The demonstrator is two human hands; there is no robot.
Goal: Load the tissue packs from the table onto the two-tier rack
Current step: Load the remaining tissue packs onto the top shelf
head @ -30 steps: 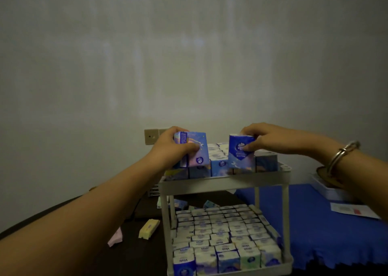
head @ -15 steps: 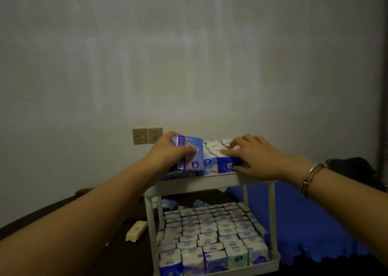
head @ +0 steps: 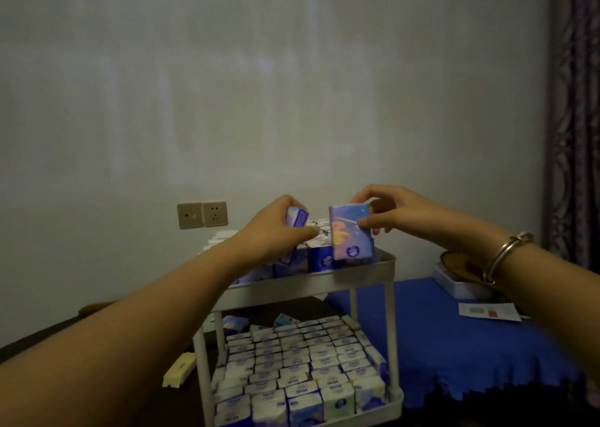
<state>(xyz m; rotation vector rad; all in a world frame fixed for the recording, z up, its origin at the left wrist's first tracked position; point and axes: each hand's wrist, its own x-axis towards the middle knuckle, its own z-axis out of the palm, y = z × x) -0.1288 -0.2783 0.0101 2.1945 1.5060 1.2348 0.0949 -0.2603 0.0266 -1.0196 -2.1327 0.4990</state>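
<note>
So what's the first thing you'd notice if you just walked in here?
Two hands over a white rack, each holding a blue tissue pack: the right hand grips one upright, the left hand holds another. Below, the bottom shelf is crammed with packs.

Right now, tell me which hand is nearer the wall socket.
Left. The left hand is just right of the wall socket; the right hand is farther right, beyond it.

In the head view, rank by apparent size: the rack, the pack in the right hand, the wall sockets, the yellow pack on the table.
1. rack
2. pack in the right hand
3. wall sockets and yellow pack: too alike to rank.
</note>
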